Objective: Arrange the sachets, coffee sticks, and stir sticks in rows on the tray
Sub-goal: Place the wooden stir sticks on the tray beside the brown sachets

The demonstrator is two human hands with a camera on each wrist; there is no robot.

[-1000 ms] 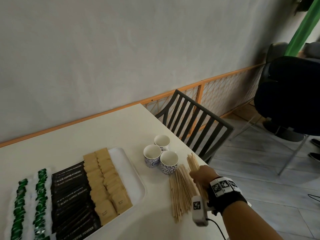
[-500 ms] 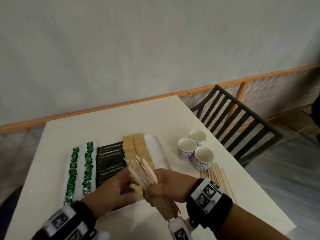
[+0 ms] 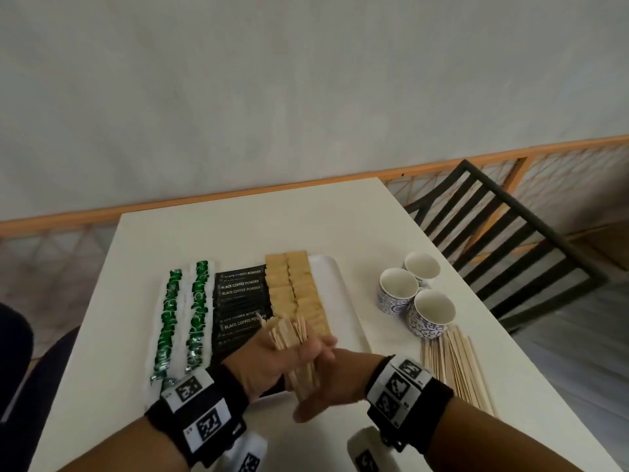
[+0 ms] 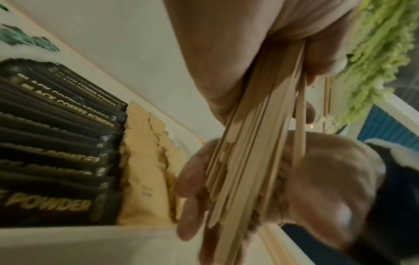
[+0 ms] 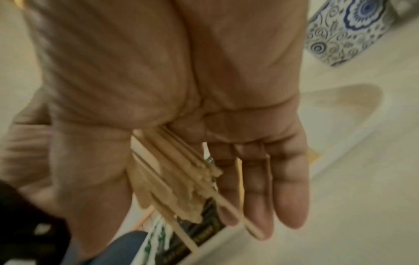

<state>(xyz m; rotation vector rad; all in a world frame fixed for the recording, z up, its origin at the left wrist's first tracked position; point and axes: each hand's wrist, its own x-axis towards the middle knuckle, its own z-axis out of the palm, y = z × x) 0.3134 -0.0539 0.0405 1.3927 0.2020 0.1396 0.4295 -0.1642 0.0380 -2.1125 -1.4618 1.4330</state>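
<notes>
The person is wearing a broad black band around each wrist, just behind the left hand and the right hand. White tags printed with black square marker patterns are sitting on top of both bands, two on each. A white camera housing bearing another black-and-white marker is hanging under each wrist, nearer the body than the bands, and black fittings are joining the right one to its band. The forearms are showing bare behind the bands, with no sleeves covering them. The fingers are showing no rings or gloves.
</notes>
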